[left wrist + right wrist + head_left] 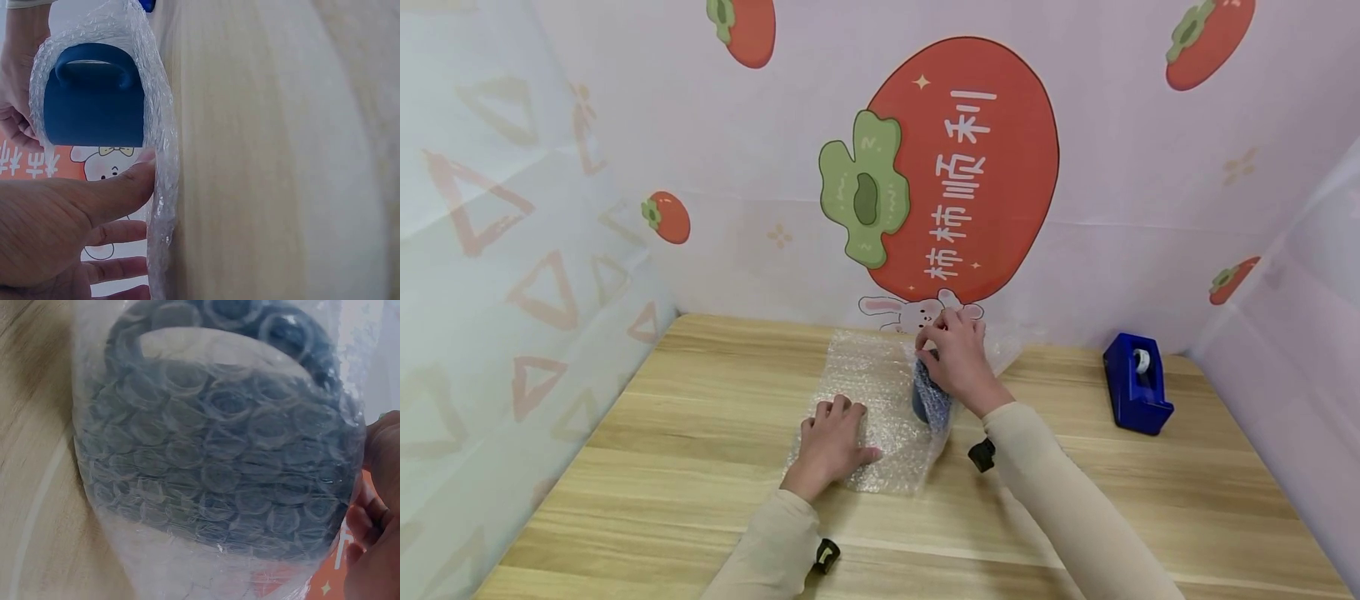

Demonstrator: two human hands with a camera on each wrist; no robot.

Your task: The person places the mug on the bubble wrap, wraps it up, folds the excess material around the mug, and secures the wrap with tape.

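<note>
Bubble wrap (856, 364) apparently going round a mug (94, 115)
Left hand (833, 440) rests on it, fingers spread; right hand (958, 357) pinches its raised edge, which likely needs drawing snug next.

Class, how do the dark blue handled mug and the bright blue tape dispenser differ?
The dark blue handled mug is duller and rounded; the bright blue tape dispenser is vivid and angular. Clear plastic bubble wrap partly covers the mug, while the dispenser stands uncovered. The mug has a loop handle; the dispenser carries a white tape roll. Both are blue.
</note>
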